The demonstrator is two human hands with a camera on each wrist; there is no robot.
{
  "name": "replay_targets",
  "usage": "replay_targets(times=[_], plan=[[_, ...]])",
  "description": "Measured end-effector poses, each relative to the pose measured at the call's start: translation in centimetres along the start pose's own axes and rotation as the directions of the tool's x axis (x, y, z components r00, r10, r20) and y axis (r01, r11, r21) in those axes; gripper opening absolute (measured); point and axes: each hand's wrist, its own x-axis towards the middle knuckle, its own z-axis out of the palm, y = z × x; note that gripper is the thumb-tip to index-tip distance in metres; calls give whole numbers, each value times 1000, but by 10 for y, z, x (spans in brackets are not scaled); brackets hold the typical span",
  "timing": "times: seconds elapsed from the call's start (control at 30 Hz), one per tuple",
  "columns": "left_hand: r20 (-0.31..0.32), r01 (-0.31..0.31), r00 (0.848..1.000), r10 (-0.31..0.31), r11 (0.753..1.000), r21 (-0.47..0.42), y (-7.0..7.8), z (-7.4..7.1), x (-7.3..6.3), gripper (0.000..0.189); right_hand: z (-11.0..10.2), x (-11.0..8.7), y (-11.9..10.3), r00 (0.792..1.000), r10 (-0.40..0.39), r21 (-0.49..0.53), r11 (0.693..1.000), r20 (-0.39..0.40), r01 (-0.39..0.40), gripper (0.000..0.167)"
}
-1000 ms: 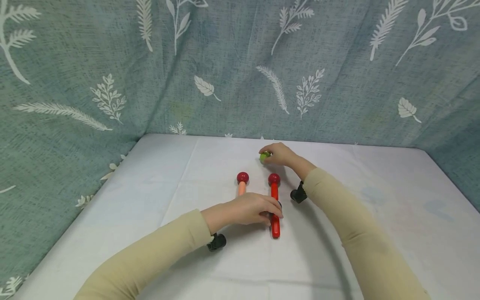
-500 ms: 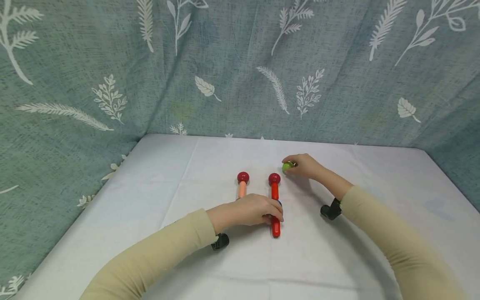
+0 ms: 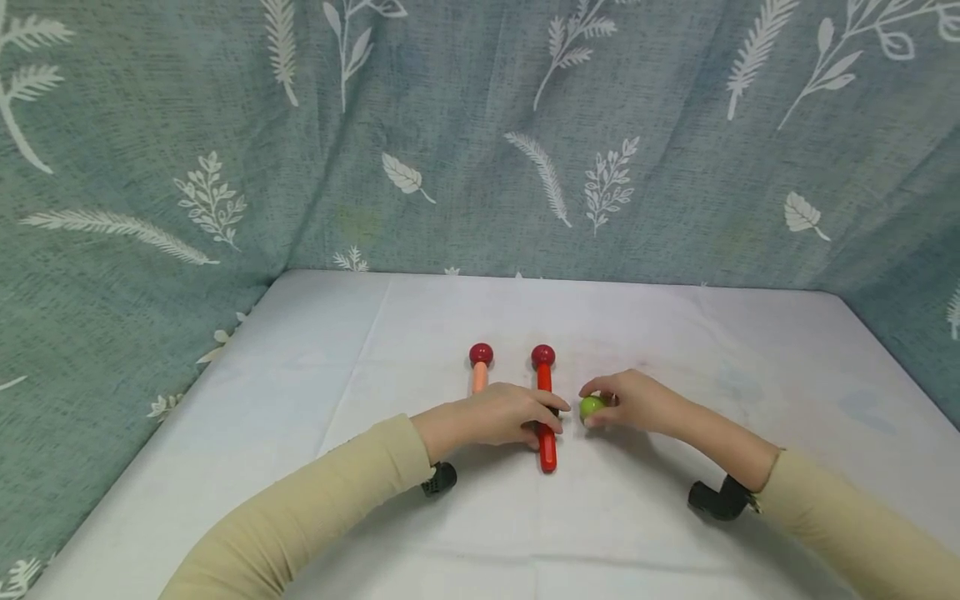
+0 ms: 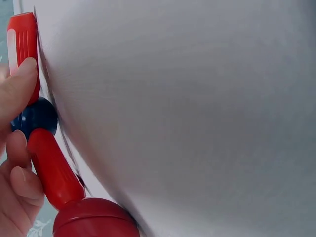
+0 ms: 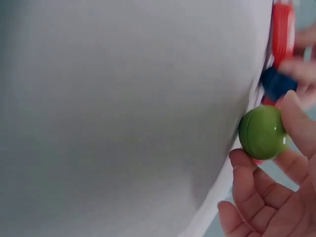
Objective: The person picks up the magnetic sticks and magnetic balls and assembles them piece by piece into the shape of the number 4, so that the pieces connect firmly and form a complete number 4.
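Observation:
A line of two red rods (image 3: 548, 454) with a blue ball (image 4: 39, 117) between them lies on the white cloth, capped at its far end by a dark red ball (image 3: 543, 356). My left hand (image 3: 510, 414) grips this line around the blue ball, thumb on the nearer rod and fingers at the other side. Between thumb and fingers, my right hand (image 3: 637, 402) pinches a green ball (image 3: 591, 407), just right of the blue ball. Left of the line, a peach rod (image 3: 479, 379) with its own dark red ball (image 3: 481, 354) is partly hidden behind my left hand.
White cloth (image 3: 420, 533) covers the table. A green-blue leaf-patterned curtain (image 3: 465, 150) hangs along its back and left side. Black wrist cameras (image 3: 717, 500) sit under both forearms, close over the cloth.
My right hand has carried the green ball from the back of the table rightward and nearer, to beside the blue ball. My left hand keeps its grip with little movement.

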Motion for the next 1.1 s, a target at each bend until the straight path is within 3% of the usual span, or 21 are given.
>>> replay_targets(times=[0.23,0.43,0.73,1.1], plan=[[29,50,998,-48,996,-79,-3,-2,3,34,15,-26,-23,996,-62,35,998,58,60,42],[79,73,995,-66,993,-91,-5,-3,7,33,23,-38,-36,990,-103,77,992,94,96,41],[158,53,987,-43,996,-64,-4,-9,10,33,34,-41,-41,987,-116,161,982,107,98,38],[163,52,986,-41,996,-67,-4,-9,13,25,40,-42,-47,988,-138,166,978,66,125,30]])
